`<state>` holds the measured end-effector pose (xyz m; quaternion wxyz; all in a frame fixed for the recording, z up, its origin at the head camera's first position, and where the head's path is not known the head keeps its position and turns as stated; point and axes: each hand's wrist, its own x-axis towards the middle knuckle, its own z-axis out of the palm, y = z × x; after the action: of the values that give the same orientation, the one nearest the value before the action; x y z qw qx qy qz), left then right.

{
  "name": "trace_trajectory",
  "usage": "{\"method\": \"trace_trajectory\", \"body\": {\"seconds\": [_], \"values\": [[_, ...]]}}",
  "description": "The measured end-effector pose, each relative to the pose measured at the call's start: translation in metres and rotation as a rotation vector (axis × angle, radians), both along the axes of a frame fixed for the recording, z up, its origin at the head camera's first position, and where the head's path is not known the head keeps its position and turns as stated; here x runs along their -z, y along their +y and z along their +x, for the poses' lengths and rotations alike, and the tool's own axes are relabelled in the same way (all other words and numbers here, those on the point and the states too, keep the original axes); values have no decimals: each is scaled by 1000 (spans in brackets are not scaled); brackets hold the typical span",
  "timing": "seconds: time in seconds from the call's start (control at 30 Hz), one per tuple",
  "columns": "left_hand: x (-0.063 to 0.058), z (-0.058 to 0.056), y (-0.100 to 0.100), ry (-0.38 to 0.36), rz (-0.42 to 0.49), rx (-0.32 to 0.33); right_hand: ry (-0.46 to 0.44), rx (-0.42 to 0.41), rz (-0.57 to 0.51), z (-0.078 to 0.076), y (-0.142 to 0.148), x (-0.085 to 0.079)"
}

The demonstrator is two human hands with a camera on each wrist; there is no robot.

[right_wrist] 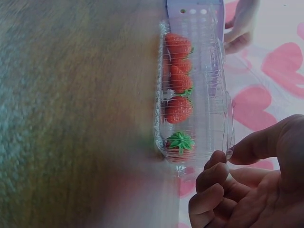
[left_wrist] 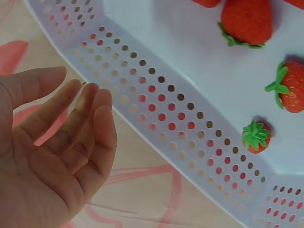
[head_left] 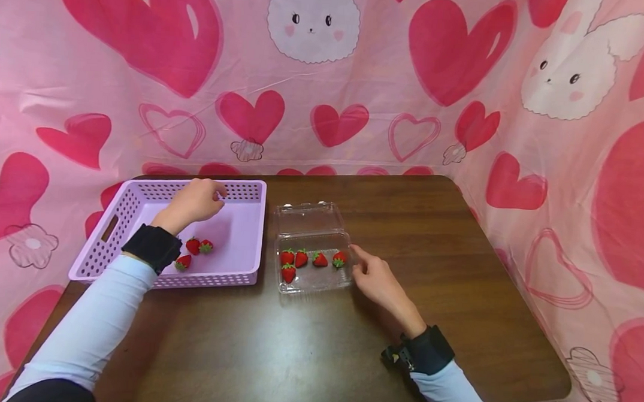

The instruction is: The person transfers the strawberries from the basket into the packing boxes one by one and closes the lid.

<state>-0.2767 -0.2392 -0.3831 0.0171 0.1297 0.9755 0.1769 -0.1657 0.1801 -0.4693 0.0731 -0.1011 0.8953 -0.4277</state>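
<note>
My left hand [head_left: 195,202] hovers over the lilac basket [head_left: 239,236], its fingers loosely bent with nothing between them. Inside the basket lie several red toy-like strawberries [head_left: 193,246] with green leaves; my forearm covers part of that area. To the basket's right, a clear plastic clamshell box [head_left: 318,280] sits with its lid [head_left: 307,218] folded back. Several strawberries [head_left: 319,259] are in its tray, most along the far side and one nearer the front left. My right hand [head_left: 380,281] pinches the box's right rim between thumb and index finger, as the right wrist view shows.
A brown wooden table [head_left: 418,229] with rounded corners carries the basket and the box. Pink heart-and-rabbit cloth [head_left: 381,83] hangs behind and along both sides. The basket's perforated walls [left_wrist: 156,109] stand around its strawberries.
</note>
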Motion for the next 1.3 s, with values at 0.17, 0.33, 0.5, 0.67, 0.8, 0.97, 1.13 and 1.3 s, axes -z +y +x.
{"method": "trace_trajectory", "body": {"seconds": [0.17,0.33,0.5,0.67,0.8,0.97,1.13,1.3], "values": [[3,-2,-8,6,-8,-12,-6,-1,-7,1,0,-1],[7,-4,-21,5,-38,-91,-21,-8,-21,1,0,-1],[9,-3,-35,-4,-49,-189,-27,-7,-24,1,0,-1],[12,-1,-46,-4,-39,-223,-27,-10,-20,1,0,-1],[14,2,-54,12,-42,-240,-23,-8,-22,1,-1,-2],[20,2,-63,30,-38,-262,-30,-7,-21,0,-1,-2],[24,1,-66,23,-53,-280,-23,1,-5,0,-1,-1],[30,-1,-70,33,-94,-236,-12,15,14,0,-2,-1]]}}
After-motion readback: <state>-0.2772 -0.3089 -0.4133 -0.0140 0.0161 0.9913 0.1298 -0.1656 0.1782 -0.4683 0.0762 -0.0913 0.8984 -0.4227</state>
